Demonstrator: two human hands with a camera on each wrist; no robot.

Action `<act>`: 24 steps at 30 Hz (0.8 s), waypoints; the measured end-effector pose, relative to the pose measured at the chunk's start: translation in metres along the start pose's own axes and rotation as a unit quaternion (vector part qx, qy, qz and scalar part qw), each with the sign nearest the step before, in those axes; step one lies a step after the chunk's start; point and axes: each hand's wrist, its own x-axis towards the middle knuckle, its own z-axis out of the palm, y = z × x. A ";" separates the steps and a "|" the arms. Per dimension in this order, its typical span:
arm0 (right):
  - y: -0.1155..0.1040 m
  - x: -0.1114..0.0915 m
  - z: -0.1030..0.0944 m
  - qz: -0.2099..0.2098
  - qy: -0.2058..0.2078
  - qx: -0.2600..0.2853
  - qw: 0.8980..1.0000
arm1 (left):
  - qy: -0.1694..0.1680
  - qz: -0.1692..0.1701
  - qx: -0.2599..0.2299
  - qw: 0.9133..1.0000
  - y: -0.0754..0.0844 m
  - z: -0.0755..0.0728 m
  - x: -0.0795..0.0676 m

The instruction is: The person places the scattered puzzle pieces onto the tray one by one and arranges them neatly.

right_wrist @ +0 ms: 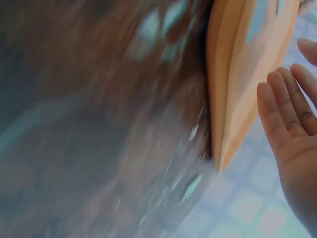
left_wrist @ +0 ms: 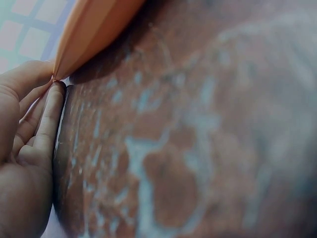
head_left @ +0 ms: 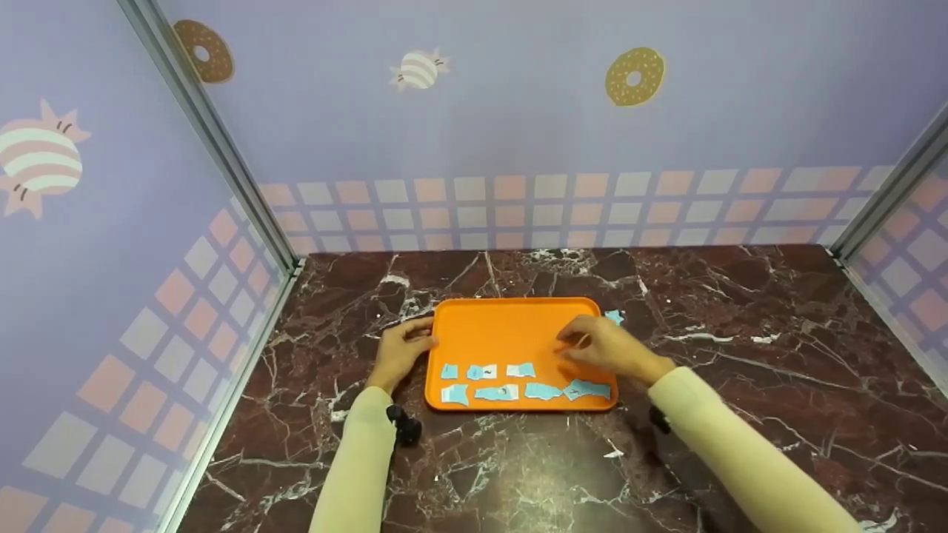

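An orange tray (head_left: pixel 496 326) lies on the marbled table, with torn pale blue and white paper pieces (head_left: pixel 497 392) laid in two rows along its near side. My left hand (head_left: pixel 400 354) holds the tray's left rim between thumb and fingers; the left wrist view shows the thumb (left_wrist: pixel 32 77) on the rim's edge and fingers beneath. Above the right part of the tray hovers my right hand (head_left: pixel 609 348), fingers loosely bent and apart from the thumb. Nothing shows between the right fingers (right_wrist: pixel 285 96) in the right wrist view.
One small blue paper piece (head_left: pixel 614 317) lies on the table just beyond the tray's right edge. The dark red marbled table (head_left: pixel 740 318) stretches out on both sides. Patterned lilac walls (head_left: pixel 518 133) stand behind and at the sides.
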 end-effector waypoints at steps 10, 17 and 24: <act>0.031 -0.021 -0.041 0.021 0.096 -0.019 0.995 | -0.002 0.001 0.005 1.000 0.000 0.000 0.000; 0.051 -0.029 -0.053 0.072 0.116 -0.026 0.990 | 0.002 -0.006 0.014 1.000 -0.001 -0.001 0.000; 0.066 -0.031 -0.056 0.102 0.114 -0.023 0.988 | 0.000 -0.007 0.015 1.000 0.000 -0.001 -0.001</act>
